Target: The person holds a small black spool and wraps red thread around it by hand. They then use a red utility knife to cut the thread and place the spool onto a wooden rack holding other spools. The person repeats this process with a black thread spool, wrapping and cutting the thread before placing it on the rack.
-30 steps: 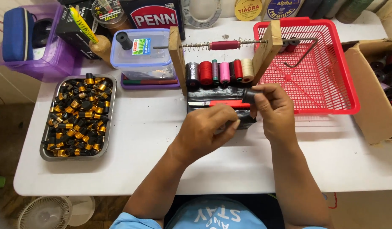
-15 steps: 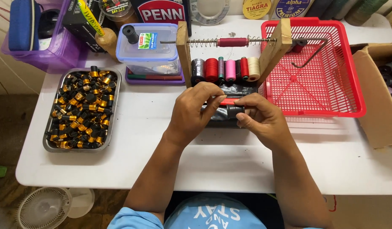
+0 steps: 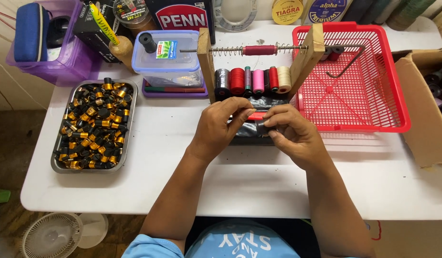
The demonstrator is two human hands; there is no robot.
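My left hand (image 3: 224,125) and my right hand (image 3: 291,133) meet in front of a wooden thread rack (image 3: 207,64). The right hand's fingers pinch a small black cylindrical part (image 3: 262,127). The left hand's fingertips close against the same spot, at a red-and-black tool (image 3: 257,115) lying mostly hidden under both hands. On the rack's lower rod sit several thread spools (image 3: 253,80) in black, red, pink and cream. Its upper rod carries a spring and a dark red spool (image 3: 259,49).
A metal tray (image 3: 56,161) full of black-and-gold rings lies at the left. A red plastic basket (image 3: 354,125) stands to the right, a cardboard box (image 3: 424,122) beyond it. A clear lidded container (image 3: 169,57) and purple bin (image 3: 63,67) stand at the back.
Both hands have closed in together over the tool in front of the rack. The right hand, earlier raised with something thin in its fingertips, now pinches the black part.
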